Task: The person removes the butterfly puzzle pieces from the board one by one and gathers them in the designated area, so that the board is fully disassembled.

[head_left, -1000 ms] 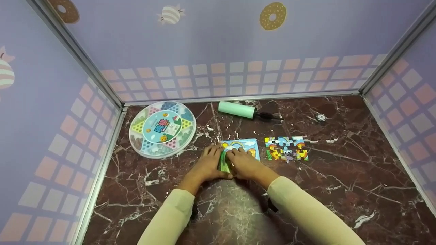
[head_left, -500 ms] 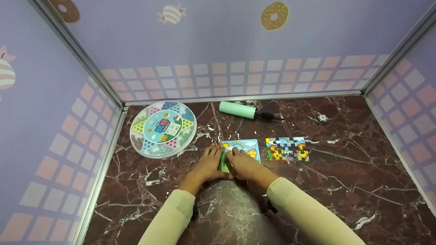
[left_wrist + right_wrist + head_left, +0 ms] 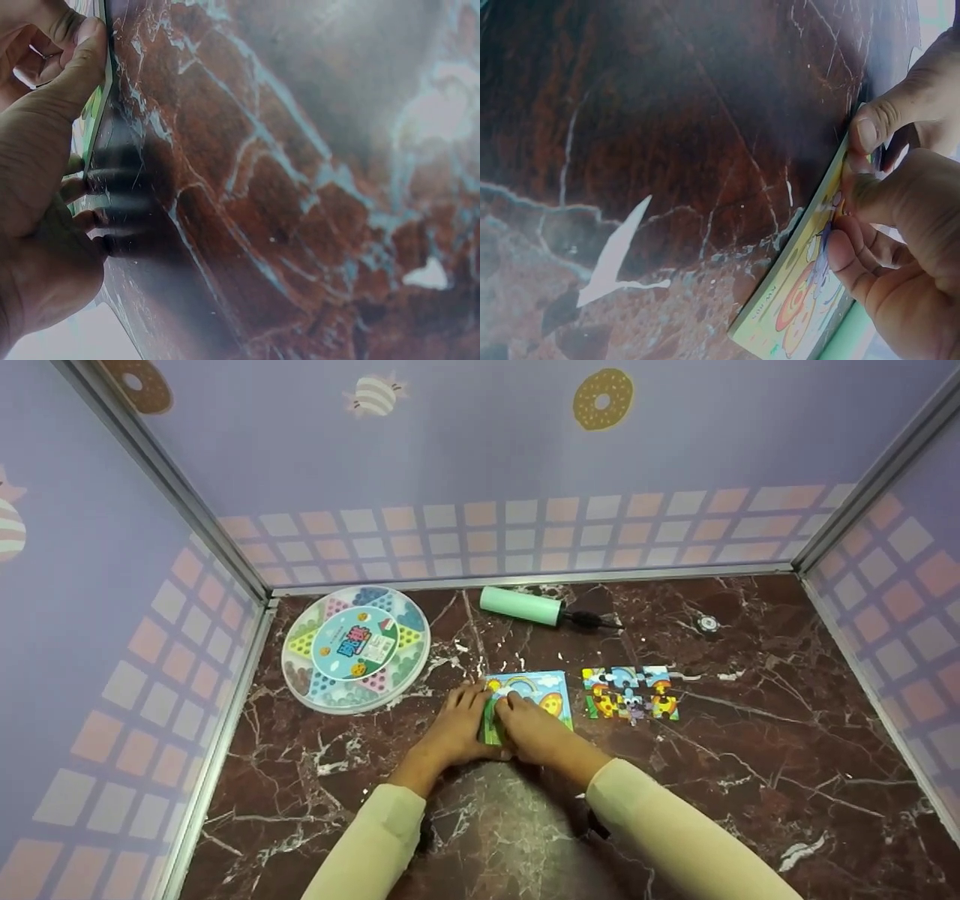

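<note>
Between my hands on the marbled surface lies a square cartoon puzzle board (image 3: 553,684), with a rainbow and clouds on it. My left hand (image 3: 455,729) grips its left side, the thumb (image 3: 88,52) at the near edge and the other fingertips along the left edge. Over the board's lower left part is my right hand (image 3: 534,729); its bent fingers (image 3: 845,251) touch the printed face. Whether they pinch a piece is hidden. To the right of the board lie several joined puzzle pieces (image 3: 632,701), with gaps among them.
A round Chinese checkers set (image 3: 356,649) stands at the back left. A mint-green hand pump (image 3: 520,606) with a black end lies behind the board. At the back right is a small round black-and-white disc (image 3: 706,623). Patterned walls (image 3: 480,457) enclose the surface.
My right-hand fingers have shifted slightly on the board, and more of its picture shows beside them. The left hand stays at the board's left side. The head view has tilted a little.
</note>
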`<control>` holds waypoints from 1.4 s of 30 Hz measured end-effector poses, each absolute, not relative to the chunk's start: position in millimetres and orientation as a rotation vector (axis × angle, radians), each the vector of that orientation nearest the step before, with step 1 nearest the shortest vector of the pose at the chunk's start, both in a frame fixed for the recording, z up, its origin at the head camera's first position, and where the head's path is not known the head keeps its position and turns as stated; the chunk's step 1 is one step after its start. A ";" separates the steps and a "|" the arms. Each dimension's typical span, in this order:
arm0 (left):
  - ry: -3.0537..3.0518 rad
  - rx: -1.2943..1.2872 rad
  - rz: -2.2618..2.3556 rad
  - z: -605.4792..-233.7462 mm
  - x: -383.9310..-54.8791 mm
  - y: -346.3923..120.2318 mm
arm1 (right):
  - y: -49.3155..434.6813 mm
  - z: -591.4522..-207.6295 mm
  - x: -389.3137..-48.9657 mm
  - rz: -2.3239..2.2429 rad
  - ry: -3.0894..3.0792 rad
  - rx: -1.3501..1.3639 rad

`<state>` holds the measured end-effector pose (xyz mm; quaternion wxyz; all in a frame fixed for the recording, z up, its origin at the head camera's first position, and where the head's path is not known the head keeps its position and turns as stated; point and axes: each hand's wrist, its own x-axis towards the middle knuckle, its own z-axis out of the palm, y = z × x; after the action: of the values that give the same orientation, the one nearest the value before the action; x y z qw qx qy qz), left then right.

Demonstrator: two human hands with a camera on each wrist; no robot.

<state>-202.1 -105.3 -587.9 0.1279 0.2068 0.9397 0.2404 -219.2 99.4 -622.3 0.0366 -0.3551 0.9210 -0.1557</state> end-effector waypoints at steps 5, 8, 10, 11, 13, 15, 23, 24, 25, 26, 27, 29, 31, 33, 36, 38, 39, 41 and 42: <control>2.740 0.585 0.699 -587.5 -199.3 -108.4 | 95.9 -586.4 -203.9 -0.436 2.803 -1.131; 2.740 0.599 0.714 -588.5 -200.7 -106.7 | 98.3 -589.0 -204.7 -0.378 2.821 -1.146; 2.734 0.599 0.715 -589.5 -201.8 -105.0 | 100.5 -588.1 -204.5 -0.371 2.825 -1.156; 2.732 0.598 0.717 -589.9 -202.4 -104.2 | 101.9 -588.2 -204.6 -0.377 2.830 -1.171; 2.727 0.591 0.718 -590.1 -202.6 -103.6 | 104.7 -601.5 -209.2 -0.380 2.845 -1.214; 2.731 0.586 0.722 -589.5 -202.6 -103.6 | 104.3 -598.0 -208.4 -0.393 2.844 -1.216; 2.715 0.568 0.723 -585.5 -200.9 -102.7 | 105.5 -571.3 -203.1 -0.439 2.777 -1.192; 2.709 0.563 0.720 -585.2 -200.9 -102.7 | 106.0 -570.7 -203.7 -0.433 2.766 -1.196; 2.705 0.561 0.723 -585.1 -200.6 -103.0 | 106.6 -569.9 -204.1 -0.441 2.752 -1.195; 2.701 0.558 0.721 -585.4 -200.4 -103.4 | 107.3 -569.4 -204.4 -0.448 2.739 -1.200; 2.700 0.555 0.715 -586.0 -200.4 -104.0 | 108.0 -569.0 -204.5 -0.457 2.728 -1.205; 2.701 0.553 0.707 -586.6 -201.2 -104.1 | 110.9 -568.0 -205.2 -0.474 2.710 -1.212; 2.705 0.549 0.700 -587.4 -201.8 -104.3 | 113.7 -567.7 -205.7 -0.491 2.703 -1.223; 2.709 0.542 0.691 -588.1 -202.3 -104.5 | 116.1 -568.0 -206.1 -0.503 2.703 -1.239; 2.709 0.534 0.685 -588.7 -202.3 -104.2 | 119.7 -569.1 -206.3 -0.502 2.718 -1.268; 2.704 0.535 0.688 -588.7 -202.0 -103.8 | 122.2 -569.8 -206.0 -0.485 2.734 -1.290; 2.701 0.536 0.690 -588.6 -201.8 -103.5 | 123.5 -570.0 -205.8 -0.479 2.740 -1.296; 2.699 0.540 0.694 -588.5 -201.5 -103.2 | 126.1 -570.3 -205.8 -0.475 2.752 -1.303; 2.698 0.541 0.697 -588.2 -201.2 -103.1 | 127.4 -570.2 -205.8 -0.468 2.758 -1.302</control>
<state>-201.2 -103.1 -588.2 0.1507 0.1884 0.9396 0.2426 -205.8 127.4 -570.2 0.0281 -0.4219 0.8934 -0.1518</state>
